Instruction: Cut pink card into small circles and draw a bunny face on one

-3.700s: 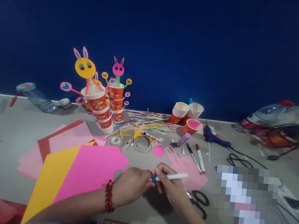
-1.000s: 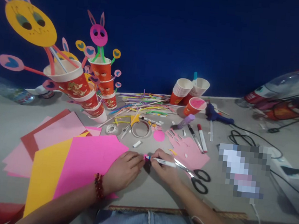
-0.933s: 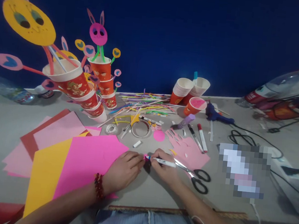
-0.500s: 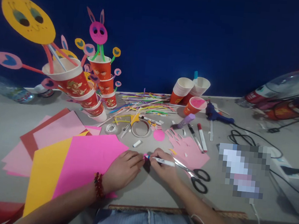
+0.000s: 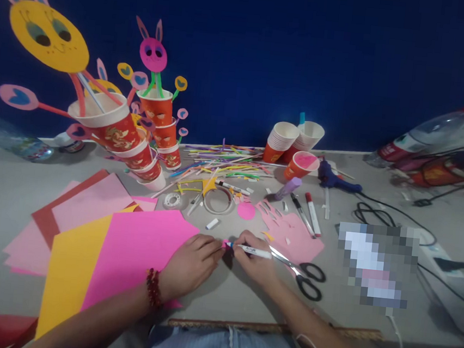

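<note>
My right hand (image 5: 252,266) is closed around a white acrylic marker (image 5: 256,251), its tip pointing left. The tip meets a small bright pink paper piece (image 5: 225,243), mostly covered by fingers. My left hand (image 5: 194,263), fingers bent and together, pins that piece at its fingertips. Under the left wrist lies a bright pink sheet (image 5: 138,247), overlapping a yellow sheet (image 5: 73,262). Beside my right hand are scissors (image 5: 302,274) with black handles and a cut pink paper (image 5: 295,235). A white pen cap (image 5: 212,224) lies just beyond both hands.
Stacked red cups with paper rabbit faces (image 5: 117,130) stand at left. Pipe cleaners (image 5: 233,166), a tape roll (image 5: 218,200) and a pink paper circle (image 5: 246,210) lie ahead. Paper cups (image 5: 280,140), a blue glue gun (image 5: 336,179) and cables (image 5: 379,214) are on the right.
The view has shifted very slightly. Both hands stay in nearly the same place, the marker tip still at the small pink paper piece.
</note>
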Available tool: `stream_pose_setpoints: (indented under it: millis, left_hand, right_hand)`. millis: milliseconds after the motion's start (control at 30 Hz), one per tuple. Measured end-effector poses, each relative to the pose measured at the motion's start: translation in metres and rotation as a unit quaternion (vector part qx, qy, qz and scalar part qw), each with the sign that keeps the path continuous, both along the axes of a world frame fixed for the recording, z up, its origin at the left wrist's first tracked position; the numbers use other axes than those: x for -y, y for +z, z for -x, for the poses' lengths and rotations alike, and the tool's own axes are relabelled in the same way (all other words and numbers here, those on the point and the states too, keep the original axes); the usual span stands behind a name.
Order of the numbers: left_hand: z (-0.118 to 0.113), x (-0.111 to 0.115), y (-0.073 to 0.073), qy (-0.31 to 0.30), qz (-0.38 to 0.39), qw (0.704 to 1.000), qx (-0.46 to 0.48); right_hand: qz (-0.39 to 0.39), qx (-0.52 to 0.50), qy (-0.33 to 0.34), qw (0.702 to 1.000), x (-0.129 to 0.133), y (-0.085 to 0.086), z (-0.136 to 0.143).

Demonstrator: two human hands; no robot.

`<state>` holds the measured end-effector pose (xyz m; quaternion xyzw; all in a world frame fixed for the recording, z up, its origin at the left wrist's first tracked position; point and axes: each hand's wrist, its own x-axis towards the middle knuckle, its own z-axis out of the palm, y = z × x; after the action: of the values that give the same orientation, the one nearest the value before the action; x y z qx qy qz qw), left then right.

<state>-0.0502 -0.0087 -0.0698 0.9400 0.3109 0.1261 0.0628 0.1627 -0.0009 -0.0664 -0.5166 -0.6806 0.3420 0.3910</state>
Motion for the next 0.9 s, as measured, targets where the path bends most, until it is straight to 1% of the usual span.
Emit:
stream_pose_setpoints:
  millis: [233, 400, 633, 900]
  left_hand:
    - [0.0007, -0.0004, 0.0019, -0.005, 0.011, 1.0, -0.01]
    - [0.0002, -0.0001, 0.0019, -0.003, -0.001, 1.0, -0.003]
    - [-0.0002, -0.0007, 0.003, -0.006, 0.0, 1.0, -0.002]
    - [0.0002, -0.0006, 0.0049, -0.004, 0.003, 1.0, 0.005]
  right_hand:
    - [0.003, -0.002, -0.001, 1.0, 0.0004, 0.0004, 0.0]
    - [0.007, -0.001, -0.004, 1.0, 0.0009, 0.0007, -0.0001]
    - [0.011, -0.013, -0.012, 1.0, 0.0014, 0.0007, -0.0003]
    - [0.004, -0.003, -0.022, 1.0, 0.0008, 0.0005, -0.0007]
